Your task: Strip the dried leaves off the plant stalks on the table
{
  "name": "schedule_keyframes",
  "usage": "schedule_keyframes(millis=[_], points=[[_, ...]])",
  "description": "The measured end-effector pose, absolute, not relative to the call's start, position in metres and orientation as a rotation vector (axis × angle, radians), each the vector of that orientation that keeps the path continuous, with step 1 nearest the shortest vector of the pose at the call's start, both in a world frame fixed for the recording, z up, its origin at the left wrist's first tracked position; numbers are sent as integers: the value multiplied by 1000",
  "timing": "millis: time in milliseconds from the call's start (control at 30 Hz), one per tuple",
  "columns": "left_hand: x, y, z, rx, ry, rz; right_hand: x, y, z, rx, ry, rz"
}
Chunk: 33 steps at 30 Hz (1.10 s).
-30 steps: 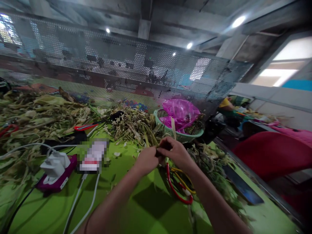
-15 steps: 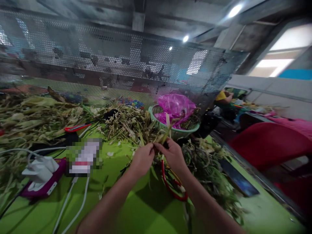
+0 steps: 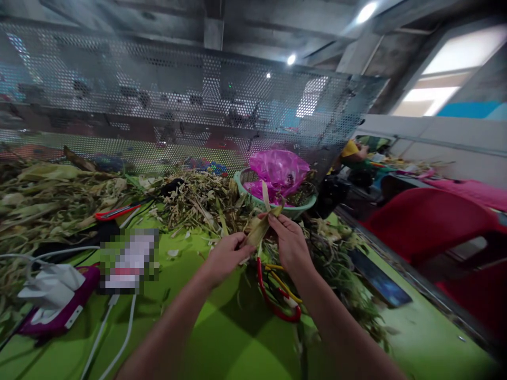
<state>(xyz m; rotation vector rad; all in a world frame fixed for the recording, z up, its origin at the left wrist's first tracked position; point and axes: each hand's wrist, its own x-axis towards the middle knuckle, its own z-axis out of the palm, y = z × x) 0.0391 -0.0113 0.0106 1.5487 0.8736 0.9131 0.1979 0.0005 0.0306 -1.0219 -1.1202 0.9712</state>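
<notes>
Between my hands a dry, yellowish-green leaf strip (image 3: pixel 258 230), like a corn husk, is stretched out above the green table. My left hand (image 3: pixel 226 257) pinches its lower left end. The upper right end is held by my right hand (image 3: pixel 292 244), thumb on top. A paler narrow strip (image 3: pixel 265 194) sticks up beyond the fingers. Just below my hands lie red and yellow curved handles or loops (image 3: pixel 273 303), partly hidden by my right forearm; their kind is unclear.
Behind the hands stands a green basket (image 3: pixel 295 212) with a magenta plastic bag (image 3: pixel 279 171). Dry leaves (image 3: pixel 51 195) heap up at left. A box cutter (image 3: pixel 119 211), a blurred-out phone (image 3: pixel 132 258) and a purple power strip (image 3: pixel 63 316) lie left, a dark phone (image 3: pixel 380 277) right.
My hands have moved apart, and the leaf strip now shows broad and stretched between them. The whole view has shifted slightly, so the surroundings sit a little further left.
</notes>
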Motion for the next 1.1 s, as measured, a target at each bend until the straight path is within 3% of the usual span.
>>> schedule_keyframes(millis=[833, 1100], points=[[17, -11, 30, 1450, 734, 734, 219, 9, 35, -997, -900, 777], [22, -1, 16, 1003, 1006, 1136, 206, -4, 42, -1076, -1321, 589]])
